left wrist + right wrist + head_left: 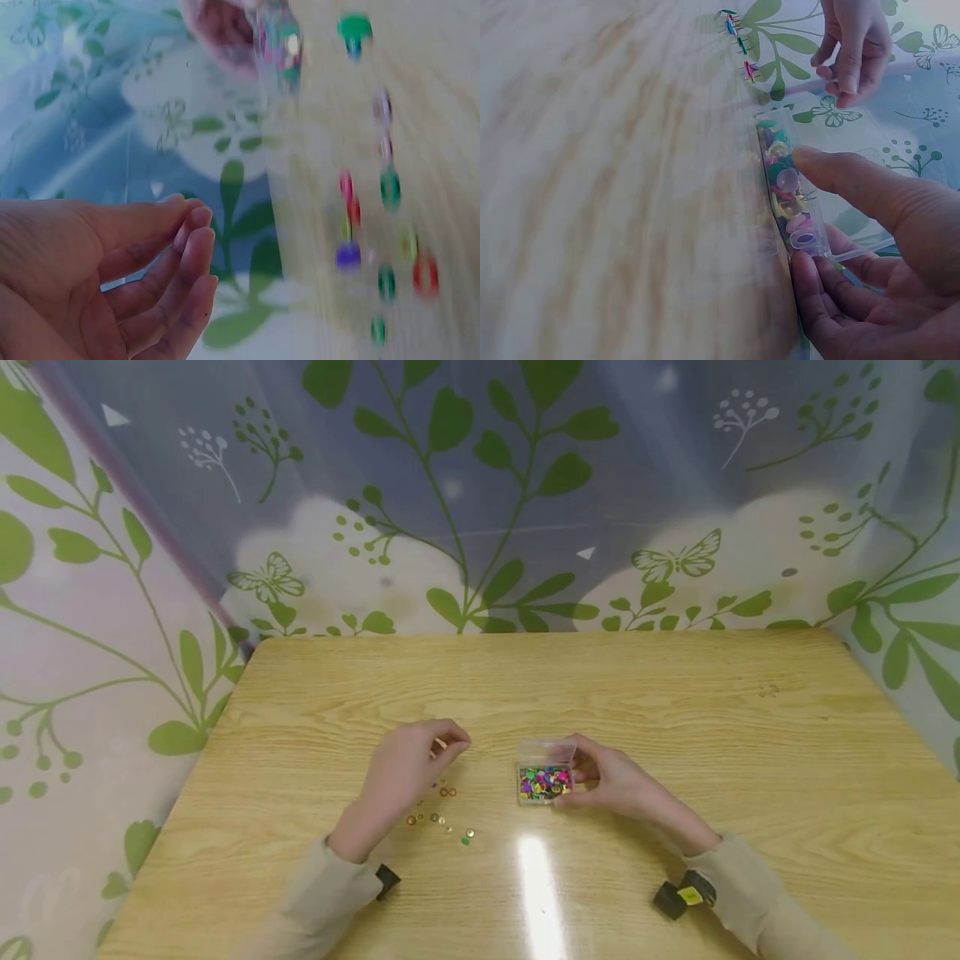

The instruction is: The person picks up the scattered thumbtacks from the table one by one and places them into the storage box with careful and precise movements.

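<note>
My right hand (611,781) holds a small clear plastic box (826,244) full of coloured thumbtacks (545,782), thumb on one side and fingers on the other. The box's clear lid (536,752) stands raised at the back. My left hand (408,768) hovers to the left of the box, its thumb and index tips close together and the other fingers loosely bent. In the left wrist view nothing shows between these fingertips. Below this hand, loose thumbtacks (426,274) lie scattered on the table, gold, red, green, purple and pink; the wrist view blurs them.
The wood-grain table (675,693) runs back to a leaf-patterned cloth (510,527), with more cloth at both sides. A bright light reflection (542,893) lies on the tabletop in front of the box. Each wrist carries a dark camera mount (684,895).
</note>
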Demonstrator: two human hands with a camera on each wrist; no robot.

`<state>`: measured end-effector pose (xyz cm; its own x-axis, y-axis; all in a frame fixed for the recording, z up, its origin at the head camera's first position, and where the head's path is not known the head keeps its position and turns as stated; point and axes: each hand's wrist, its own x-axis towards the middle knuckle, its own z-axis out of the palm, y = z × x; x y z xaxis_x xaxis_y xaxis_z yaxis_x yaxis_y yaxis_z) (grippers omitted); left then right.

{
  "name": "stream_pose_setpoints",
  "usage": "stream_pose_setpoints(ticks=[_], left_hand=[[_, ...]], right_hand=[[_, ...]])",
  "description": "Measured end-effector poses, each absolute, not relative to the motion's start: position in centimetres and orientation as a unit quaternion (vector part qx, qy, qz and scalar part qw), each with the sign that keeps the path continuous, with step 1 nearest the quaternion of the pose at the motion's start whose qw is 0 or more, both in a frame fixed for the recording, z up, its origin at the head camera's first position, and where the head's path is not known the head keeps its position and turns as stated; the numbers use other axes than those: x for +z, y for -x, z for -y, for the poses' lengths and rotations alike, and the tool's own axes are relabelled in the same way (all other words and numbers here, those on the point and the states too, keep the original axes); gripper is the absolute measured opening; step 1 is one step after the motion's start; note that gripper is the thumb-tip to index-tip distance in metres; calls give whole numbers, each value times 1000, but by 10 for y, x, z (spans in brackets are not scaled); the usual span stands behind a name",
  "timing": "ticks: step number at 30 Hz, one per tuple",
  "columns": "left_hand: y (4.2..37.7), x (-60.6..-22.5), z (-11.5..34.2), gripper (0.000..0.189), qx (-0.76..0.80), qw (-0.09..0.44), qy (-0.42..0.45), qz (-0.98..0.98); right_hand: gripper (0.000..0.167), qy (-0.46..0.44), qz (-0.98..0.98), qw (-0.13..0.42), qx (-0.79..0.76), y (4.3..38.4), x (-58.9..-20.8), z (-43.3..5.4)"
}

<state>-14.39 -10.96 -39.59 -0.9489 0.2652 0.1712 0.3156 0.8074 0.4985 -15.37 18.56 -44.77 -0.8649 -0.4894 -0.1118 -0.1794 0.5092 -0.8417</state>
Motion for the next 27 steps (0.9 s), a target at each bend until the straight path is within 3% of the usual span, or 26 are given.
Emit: stream_pose_setpoints(ticks=[6, 16, 27], left_hand=[[145, -398, 144, 4, -247, 47, 121, 960], [138, -413, 179, 11, -210, -38, 89, 973], [138, -419, 182, 8, -214, -34, 58, 975]], right_hand=[[64, 195, -857, 165, -447, 153, -448, -185], [64, 197, -856, 166, -448, 153, -447, -185], [64, 199, -856, 164, -448, 153, -447, -187]])
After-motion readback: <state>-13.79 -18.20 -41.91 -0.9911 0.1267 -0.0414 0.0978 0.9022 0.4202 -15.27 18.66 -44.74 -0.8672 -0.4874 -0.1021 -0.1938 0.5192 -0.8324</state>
